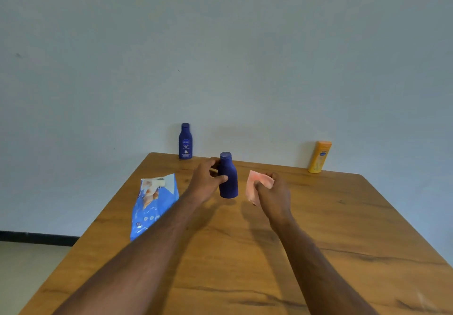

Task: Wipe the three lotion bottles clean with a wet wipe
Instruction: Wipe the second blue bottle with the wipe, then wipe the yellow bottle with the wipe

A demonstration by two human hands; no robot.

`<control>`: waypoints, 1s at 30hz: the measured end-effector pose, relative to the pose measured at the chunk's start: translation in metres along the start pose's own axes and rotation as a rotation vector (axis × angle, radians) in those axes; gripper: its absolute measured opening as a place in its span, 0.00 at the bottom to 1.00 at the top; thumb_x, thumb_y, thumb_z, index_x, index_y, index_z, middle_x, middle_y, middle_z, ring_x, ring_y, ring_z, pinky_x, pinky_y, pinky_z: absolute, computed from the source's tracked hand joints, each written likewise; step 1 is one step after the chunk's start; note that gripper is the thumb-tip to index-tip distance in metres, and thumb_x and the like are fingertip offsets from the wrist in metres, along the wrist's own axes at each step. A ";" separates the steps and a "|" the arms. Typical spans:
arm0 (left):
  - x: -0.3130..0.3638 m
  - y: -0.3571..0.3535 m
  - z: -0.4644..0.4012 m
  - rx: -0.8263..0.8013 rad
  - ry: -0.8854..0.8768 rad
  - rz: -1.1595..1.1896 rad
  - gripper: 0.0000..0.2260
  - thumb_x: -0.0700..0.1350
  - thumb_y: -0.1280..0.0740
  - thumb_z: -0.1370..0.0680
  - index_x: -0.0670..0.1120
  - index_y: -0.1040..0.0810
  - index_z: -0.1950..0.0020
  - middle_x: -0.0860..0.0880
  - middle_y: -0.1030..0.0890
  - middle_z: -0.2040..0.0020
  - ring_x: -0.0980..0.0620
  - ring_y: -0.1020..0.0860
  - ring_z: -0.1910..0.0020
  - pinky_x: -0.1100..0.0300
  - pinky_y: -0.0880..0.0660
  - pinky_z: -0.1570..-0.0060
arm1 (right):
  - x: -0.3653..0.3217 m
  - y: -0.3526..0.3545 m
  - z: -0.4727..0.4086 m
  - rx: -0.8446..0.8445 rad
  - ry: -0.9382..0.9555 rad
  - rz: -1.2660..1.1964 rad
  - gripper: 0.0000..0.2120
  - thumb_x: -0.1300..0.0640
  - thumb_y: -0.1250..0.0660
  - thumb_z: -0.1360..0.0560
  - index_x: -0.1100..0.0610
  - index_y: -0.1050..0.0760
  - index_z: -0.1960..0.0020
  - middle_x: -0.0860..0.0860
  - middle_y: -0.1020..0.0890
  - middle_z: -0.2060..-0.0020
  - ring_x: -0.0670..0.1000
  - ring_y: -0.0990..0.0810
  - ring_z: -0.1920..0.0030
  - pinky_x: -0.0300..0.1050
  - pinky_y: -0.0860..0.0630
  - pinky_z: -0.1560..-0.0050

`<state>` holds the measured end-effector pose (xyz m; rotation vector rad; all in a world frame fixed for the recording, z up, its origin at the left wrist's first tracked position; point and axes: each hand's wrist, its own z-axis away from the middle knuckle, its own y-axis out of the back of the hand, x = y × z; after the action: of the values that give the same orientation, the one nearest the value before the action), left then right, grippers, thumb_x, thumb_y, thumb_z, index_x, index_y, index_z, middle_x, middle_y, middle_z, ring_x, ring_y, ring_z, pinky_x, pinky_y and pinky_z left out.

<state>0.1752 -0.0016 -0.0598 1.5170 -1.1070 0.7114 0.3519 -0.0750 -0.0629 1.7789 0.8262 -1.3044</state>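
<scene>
A dark blue lotion bottle (228, 176) is held upright just above the wooden table (245, 253) by the left hand (204, 182), whose thumb and fingers are curled round the bottle's shoulder and upper body, so that the lower body and far side are left bare for wiping. A folded pink wet wipe (257, 184) is pinched in the right hand (272, 195) between thumb and curled fingers, just beside the bottle but apart from it; no contact between wipe and bottle can be seen. The wipe appears to be carried flat-faced toward the bottle, presumably so that a broad surface can be pressed against it. 2 more bottles are stood at the far edge by the wall: a second blue bottle (185, 141) to the left and an orange bottle (319, 156) well to the right, both upright and out of the way of the working area. A blue wipes packet (153, 203) is laid on the table to the left, partly hidden by the left forearm, within easy reach should a fresh wipe be wanted. It is judged that 1 of 3 bottles is in hand; whether any has been cleaned cannot be told.
</scene>
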 end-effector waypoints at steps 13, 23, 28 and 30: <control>-0.026 -0.086 -0.164 -0.103 -0.030 -0.105 0.19 0.35 0.29 0.23 0.45 0.25 0.33 0.51 0.21 0.41 0.51 0.21 0.50 0.59 0.26 0.50 | 0.047 -0.012 -0.158 0.013 -0.016 0.225 0.17 0.59 0.33 0.22 0.56 0.25 0.33 0.52 0.20 0.39 0.53 0.21 0.41 0.32 0.30 0.62; -0.031 -0.120 -0.213 -0.095 -0.080 -0.158 0.18 0.36 0.25 0.25 0.45 0.23 0.37 0.48 0.18 0.43 0.48 0.20 0.46 0.56 0.23 0.44 | 0.065 -0.019 -0.204 0.035 -0.030 0.250 0.19 0.58 0.32 0.21 0.57 0.26 0.31 0.53 0.20 0.37 0.54 0.21 0.40 0.43 0.24 0.50; -0.033 -0.124 -0.209 -0.047 -0.111 -0.183 0.19 0.37 0.25 0.26 0.45 0.25 0.37 0.48 0.19 0.43 0.50 0.20 0.47 0.55 0.21 0.44 | 0.066 -0.021 -0.206 0.031 -0.041 0.246 0.20 0.58 0.31 0.21 0.56 0.27 0.30 0.53 0.22 0.35 0.55 0.22 0.39 0.51 0.20 0.41; -0.033 -0.125 -0.209 -0.029 -0.124 -0.205 0.19 0.38 0.24 0.26 0.44 0.24 0.37 0.46 0.18 0.43 0.48 0.19 0.47 0.52 0.20 0.43 | 0.065 -0.022 -0.205 0.026 -0.045 0.242 0.20 0.58 0.31 0.21 0.56 0.28 0.30 0.53 0.22 0.34 0.56 0.23 0.38 0.52 0.20 0.41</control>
<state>0.3017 0.2070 -0.0885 1.6394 -1.0302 0.4641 0.4466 0.1174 -0.0925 1.8002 0.5521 -1.1949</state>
